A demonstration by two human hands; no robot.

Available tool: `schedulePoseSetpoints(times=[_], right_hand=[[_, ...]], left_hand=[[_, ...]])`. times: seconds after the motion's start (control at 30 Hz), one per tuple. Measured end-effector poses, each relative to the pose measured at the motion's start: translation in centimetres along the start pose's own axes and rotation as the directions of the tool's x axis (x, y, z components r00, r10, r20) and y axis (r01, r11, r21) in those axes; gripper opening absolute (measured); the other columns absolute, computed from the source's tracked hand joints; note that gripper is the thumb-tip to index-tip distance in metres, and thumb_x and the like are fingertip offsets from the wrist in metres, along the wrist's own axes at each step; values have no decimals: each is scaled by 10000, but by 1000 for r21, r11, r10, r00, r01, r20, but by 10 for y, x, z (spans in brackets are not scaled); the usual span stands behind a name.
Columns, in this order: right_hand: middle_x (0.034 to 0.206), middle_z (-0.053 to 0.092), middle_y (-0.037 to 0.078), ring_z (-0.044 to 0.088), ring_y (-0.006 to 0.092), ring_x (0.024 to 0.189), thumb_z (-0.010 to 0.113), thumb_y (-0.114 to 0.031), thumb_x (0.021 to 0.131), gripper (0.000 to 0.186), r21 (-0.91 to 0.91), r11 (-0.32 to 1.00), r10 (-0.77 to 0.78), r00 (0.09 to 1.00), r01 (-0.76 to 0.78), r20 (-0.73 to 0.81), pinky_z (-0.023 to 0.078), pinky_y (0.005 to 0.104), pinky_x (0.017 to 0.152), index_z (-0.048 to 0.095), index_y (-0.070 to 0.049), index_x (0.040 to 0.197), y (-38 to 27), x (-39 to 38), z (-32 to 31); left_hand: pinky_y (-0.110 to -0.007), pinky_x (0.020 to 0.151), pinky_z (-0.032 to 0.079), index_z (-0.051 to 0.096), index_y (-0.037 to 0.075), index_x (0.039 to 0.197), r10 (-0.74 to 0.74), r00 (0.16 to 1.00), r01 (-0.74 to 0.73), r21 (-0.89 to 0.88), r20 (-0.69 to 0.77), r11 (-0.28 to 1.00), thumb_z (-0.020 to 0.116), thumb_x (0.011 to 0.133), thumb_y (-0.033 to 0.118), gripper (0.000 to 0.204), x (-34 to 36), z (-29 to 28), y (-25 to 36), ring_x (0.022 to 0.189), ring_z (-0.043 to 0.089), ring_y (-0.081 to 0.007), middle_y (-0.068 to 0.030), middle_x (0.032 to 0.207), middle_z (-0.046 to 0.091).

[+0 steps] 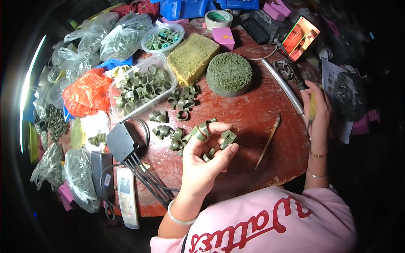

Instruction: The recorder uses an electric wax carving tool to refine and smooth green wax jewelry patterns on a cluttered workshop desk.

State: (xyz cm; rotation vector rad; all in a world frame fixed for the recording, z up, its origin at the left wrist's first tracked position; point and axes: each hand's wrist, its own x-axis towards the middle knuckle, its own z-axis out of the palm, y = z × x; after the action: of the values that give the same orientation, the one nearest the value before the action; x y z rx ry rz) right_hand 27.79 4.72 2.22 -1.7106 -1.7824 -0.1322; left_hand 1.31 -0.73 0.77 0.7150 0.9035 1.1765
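My left hand [202,158] is raised over the front of the table. Its thumb and fingers pinch a dark green ring with a square, patterned top [228,136]. More plain green rings [200,133] are slipped over its fingers. Off to the right, my right hand [319,109] is closed on a small yellowish thing [312,107], whose kind I cannot make out. A silver metal rod [282,84] lies beside that hand's fingers. Loose green rings [182,101] lie on the table beyond my left hand, and many more fill a clear plastic box [164,89].
A yellow sponge block [195,57] and a round green block [229,74] stand at the back. A thin brush [268,141] lies between my hands. Left are a black box with cables [125,139] and several plastic bags [82,179]. A lit phone [300,38] stands back right.
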Motion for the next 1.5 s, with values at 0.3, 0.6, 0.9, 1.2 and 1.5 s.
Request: schedulePoseSetpoints(times=[0.3, 0.6, 0.9, 1.2, 1.5], right_hand=[[866, 641, 90, 576, 175, 668, 711, -214, 811, 307, 835, 520, -331, 944, 180, 2, 470, 287, 609, 642, -5, 1026, -92, -22, 5], [801, 620, 64, 584, 180, 681, 751, -90, 747, 223, 872, 481, -419, 897, 88, 141, 464, 285, 605, 671, -27, 946, -68, -17, 15], [781, 614, 66, 553, 171, 661, 740, -114, 774, 163, 868, 490, -411, 900, 83, 146, 450, 283, 607, 658, -22, 881, -71, -22, 18], [779, 619, 68, 562, 173, 664, 746, -97, 761, 163, 888, 456, -430, 889, 59, 161, 460, 282, 604, 667, -25, 884, -71, -21, 17], [772, 642, 95, 609, 196, 672, 745, -78, 754, 167, 905, 424, -434, 883, 27, 177, 495, 293, 607, 667, -17, 889, -71, -21, 17]], left_hand=[[-148, 514, 455, 512, 16, 1184, 10, 998, -3, -121, 56, 993, 664, 799, -52, 420, 5, -2, 2, 819, 600, -72, -69, 977, 625], [-191, 560, 519, 499, -25, 1208, 2, 996, 10, -134, 87, 991, 616, 808, -108, 425, 7, -6, -3, 970, 622, -167, -110, 1022, 619], [-315, 748, 569, 511, -38, 1187, -42, 996, 61, -268, 78, 961, 608, 813, -109, 392, 7, -3, -6, 969, 625, -217, -131, 1031, 610], [-285, 754, 563, 551, 14, 1155, -101, 986, 149, -428, 134, 892, 602, 854, -27, 308, 10, -11, -9, 925, 642, -219, -161, 1151, 581], [-254, 733, 552, 559, 11, 1152, -133, 978, 188, -414, 159, 891, 618, 844, -30, 316, 10, -12, -9, 918, 643, -210, -161, 1152, 592]])
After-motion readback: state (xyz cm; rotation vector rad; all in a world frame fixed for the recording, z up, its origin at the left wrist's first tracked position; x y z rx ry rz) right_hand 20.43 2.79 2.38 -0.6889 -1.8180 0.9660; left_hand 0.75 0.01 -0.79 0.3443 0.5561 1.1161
